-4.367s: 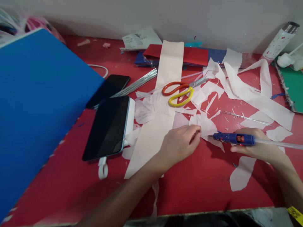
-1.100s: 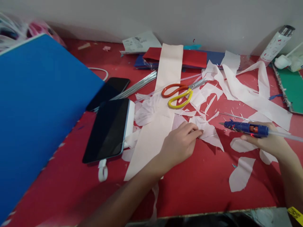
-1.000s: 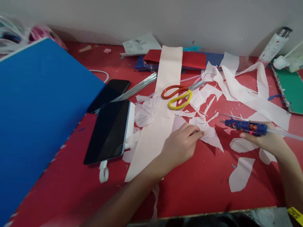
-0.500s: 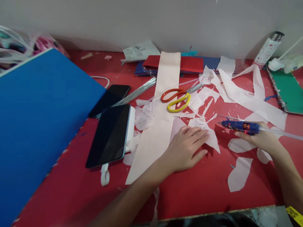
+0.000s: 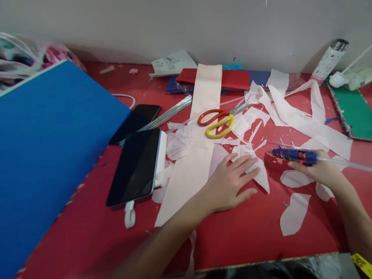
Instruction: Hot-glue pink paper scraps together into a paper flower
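Note:
My left hand (image 5: pixel 232 184) lies palm down with its fingers spread, the fingertips over a pale pink paper piece (image 5: pixel 260 176) with gathered folds. In my right hand (image 5: pixel 324 170) is a blue hot glue gun (image 5: pixel 295 155), its nozzle pointing left toward that piece. A clear glue stick (image 5: pixel 345 163) sticks out of the gun's back end, and a small red light glows on its body. Thin metal wires (image 5: pixel 286 145) lie just behind the gun. Petal-shaped pink cutouts (image 5: pixel 295 214) rest beside and below my right hand.
Scissors (image 5: pixel 221 122) with red and yellow handles lie across a long cream strip (image 5: pixel 186 186). A tablet (image 5: pixel 135 166), a phone (image 5: pixel 145 114), wire bundle (image 5: pixel 171 111) and blue board (image 5: pixel 58 155) are at left. Pink scraps (image 5: pixel 302 110), a flask (image 5: pixel 329 62) and a green board (image 5: pixel 354 110) are at right.
My left hand's fingers have spread wider and shifted slightly, and the tip of the pink paper piece sits a little lower. My right hand and the glue gun are nearly still.

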A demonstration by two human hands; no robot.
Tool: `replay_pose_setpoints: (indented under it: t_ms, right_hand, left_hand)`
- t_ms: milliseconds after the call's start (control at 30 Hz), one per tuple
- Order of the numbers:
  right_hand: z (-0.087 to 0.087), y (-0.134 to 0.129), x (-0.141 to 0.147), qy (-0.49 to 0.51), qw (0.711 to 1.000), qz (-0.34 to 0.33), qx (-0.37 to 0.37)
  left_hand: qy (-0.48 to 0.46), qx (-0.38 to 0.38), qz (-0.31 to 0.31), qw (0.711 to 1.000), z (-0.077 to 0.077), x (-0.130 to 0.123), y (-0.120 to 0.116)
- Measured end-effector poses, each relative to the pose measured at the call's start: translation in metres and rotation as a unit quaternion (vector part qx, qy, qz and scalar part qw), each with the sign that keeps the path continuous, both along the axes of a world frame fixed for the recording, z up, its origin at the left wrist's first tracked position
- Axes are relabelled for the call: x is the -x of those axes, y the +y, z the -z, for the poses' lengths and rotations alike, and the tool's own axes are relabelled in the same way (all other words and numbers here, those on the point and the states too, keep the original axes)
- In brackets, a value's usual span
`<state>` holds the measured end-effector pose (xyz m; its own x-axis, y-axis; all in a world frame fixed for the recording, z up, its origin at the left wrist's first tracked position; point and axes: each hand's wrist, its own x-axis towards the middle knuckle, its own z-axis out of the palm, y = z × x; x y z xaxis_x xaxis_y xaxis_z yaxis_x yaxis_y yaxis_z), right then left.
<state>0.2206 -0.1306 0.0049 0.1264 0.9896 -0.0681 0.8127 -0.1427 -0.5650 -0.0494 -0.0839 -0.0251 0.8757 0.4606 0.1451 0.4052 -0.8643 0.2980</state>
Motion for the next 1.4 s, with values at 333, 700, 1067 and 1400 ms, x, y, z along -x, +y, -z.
replay_pose_setpoints:
  t_ms: [333,700,1067,1400]
  right_hand:
    - [-0.002,0.002,-0.001,-0.06,0.997,0.031,0.033]
    - [-0.002,0.003,-0.001,-0.045,0.997,0.04,0.054]
    - [0.0,0.002,-0.003,-0.039,0.997,0.038,0.051]
    - [-0.003,0.002,0.0,-0.037,0.998,0.03,0.051]
  left_hand:
    - [0.003,0.02,0.041,0.999,0.0,0.002,-0.001]
    - [0.048,0.023,0.051,0.997,0.0,-0.001,-0.006]
    - [0.079,0.021,0.042,0.996,0.002,-0.001,-0.013]
    - [0.088,0.022,0.026,0.996,0.003,-0.001,-0.012]
